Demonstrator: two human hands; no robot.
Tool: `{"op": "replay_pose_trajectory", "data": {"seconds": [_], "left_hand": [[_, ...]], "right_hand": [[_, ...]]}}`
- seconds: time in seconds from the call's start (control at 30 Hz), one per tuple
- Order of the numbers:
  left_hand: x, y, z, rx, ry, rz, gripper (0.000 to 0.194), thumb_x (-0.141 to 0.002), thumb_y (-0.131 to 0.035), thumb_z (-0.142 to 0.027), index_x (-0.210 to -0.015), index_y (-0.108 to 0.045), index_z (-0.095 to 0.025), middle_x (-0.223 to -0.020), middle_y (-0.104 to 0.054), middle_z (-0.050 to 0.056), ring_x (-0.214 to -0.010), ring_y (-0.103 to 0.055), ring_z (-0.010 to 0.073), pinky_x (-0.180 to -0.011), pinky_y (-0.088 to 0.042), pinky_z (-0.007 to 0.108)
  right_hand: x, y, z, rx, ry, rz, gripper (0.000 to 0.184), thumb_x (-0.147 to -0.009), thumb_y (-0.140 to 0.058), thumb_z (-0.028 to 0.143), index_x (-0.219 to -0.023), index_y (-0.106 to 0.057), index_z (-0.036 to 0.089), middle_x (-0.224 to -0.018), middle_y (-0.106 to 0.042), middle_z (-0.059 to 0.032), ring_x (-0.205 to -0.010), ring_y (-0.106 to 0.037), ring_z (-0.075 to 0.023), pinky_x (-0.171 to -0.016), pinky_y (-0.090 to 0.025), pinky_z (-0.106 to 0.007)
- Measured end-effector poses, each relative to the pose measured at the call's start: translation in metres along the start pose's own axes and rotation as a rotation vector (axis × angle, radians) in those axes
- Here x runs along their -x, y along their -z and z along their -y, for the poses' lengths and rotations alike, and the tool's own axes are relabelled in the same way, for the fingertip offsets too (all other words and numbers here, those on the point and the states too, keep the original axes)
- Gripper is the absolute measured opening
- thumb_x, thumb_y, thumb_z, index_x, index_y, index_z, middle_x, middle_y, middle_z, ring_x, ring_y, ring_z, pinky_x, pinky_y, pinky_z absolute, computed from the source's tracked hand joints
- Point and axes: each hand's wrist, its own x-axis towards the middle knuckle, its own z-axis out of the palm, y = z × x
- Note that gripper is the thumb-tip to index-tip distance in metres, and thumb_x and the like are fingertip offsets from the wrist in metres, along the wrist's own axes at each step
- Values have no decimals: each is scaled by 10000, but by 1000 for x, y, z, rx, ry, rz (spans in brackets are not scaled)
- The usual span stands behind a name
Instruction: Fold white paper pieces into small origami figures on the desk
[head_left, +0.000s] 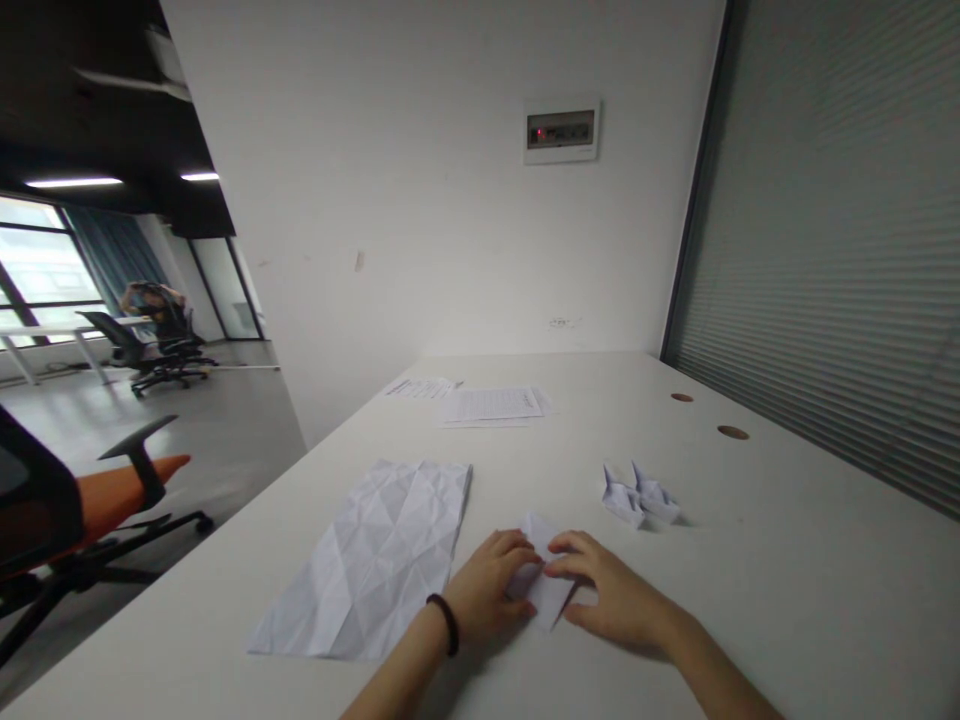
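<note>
Well, from where I'm standing this is an open office, with a white wall (420, 190) closing off the far end of a long white tabletop (757, 620) and a slatted window blind (817, 250) running along its right edge. Past the left edge, an orange-and-black office chair (112, 495) sits close by, and a dark office chair (146, 345) stands further back near the windows. A wall-mounted electrical panel (561, 130) shows a small red light. Toward the far end lie printed papers (487, 405), and a round cable grommet (733, 432) is set near the right edge. Nearer the middle sits a folded paper figure (637, 497) with pointed tips, and toward the near left corner a large white sheet (367, 565) lies flat, crisscrossed with creases. Just right of that sheet, the left hand (487, 585), with a black wristband (447, 622) on its wrist, and the right hand (611, 590) come together on a small folded paper (538, 572), pressing it against the tabletop. I can't tell whether they clamp it or only rest on it. If the pressure eased, its layers could spring apart or a crease could slide off line
</note>
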Motion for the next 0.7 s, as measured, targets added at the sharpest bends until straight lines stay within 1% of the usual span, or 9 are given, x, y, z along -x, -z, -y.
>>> {"op": "replay_pose_trajectory", "data": {"seconds": [0.1,0.23,0.27,0.33,0.4,0.47,0.53,0.6,0.7], "left_hand": [[2,4,2,-18,5,52,544,-575,-732,-342,-1078,-544,-255,-1206,-458,62,-1100,-408,234,-965,-295,365],[4,8,2,-35,5,91,632,-532,-750,-426,-1111,-538,-291,-1232,-450,72,-1096,-427,263,-965,-279,413],[4,9,1,-40,3,91,618,-536,-746,-436,-1104,-546,-298,-1228,-458,71,-1091,-435,266,-960,-284,416],[3,12,0,-35,-4,72,467,-623,-689,-444,-1055,-585,-300,-1194,-499,59,-1060,-469,249,-929,-322,381],[2,13,-2,-13,-5,22,270,-773,-549,-419,-991,-624,-279,-1096,-574,44,-985,-522,204,-876,-366,314],[-1,13,-3,-5,21,-33,280,-864,-411,-367,-895,-655,-233,-945,-636,37,-872,-563,169,-797,-394,259],[-4,11,-3,-39,101,-87,362,-884,-358,-342,-758,-660,-186,-772,-647,36,-730,-572,156,-691,-403,235],[-7,7,-2,-80,215,-133,405,-876,-357,-338,-631,-628,-163,-627,-607,25,-603,-542,146,-590,-383,228],[-11,-1,1,-74,340,-204,369,-838,-408,-332,-572,-592,-154,-590,-568,18,-559,-512,137,-544,-363,224]], "right_hand": [[-2,2,-8,-12,-17,-8,342,-647,-631,255,-988,-634,228,-1154,-493,-66,-1058,-466,-200,-923,-358,-310],[-6,3,-13,-8,9,-11,215,-705,-607,300,-897,-676,232,-1093,-550,-60,-998,-509,-183,-876,-383,-288],[-6,4,-13,1,15,-19,193,-722,-593,310,-875,-682,232,-1076,-561,-59,-988,-513,-181,-868,-386,-288],[-6,5,-12,27,34,-43,174,-751,-565,322,-833,-690,232,-1027,-586,-54,-961,-522,-177,-847,-389,-288],[-6,5,-11,44,58,-77,184,-781,-528,318,-802,-685,226,-951,-613,-44,-921,-531,-169,-820,-392,-281],[-7,5,-9,59,69,-112,216,-814,-479,304,-777,-669,209,-863,-630,-35,-864,-540,-160,-783,-393,-271],[-8,3,-9,87,48,-152,247,-831,-440,292,-740,-646,189,-779,-629,-29,-798,-545,-158,-729,-393,-263],[-11,-1,-11,115,-1,-195,268,-835,-417,290,-700,-621,178,-714,-615,-21,-725,-544,-155,-660,-385,-254],[-15,-8,-15,109,-86,-236,244,-831,-406,286,-728,-600,180,-650,-595,-2,-619,-532,-143,-570,-365,-240]]}}
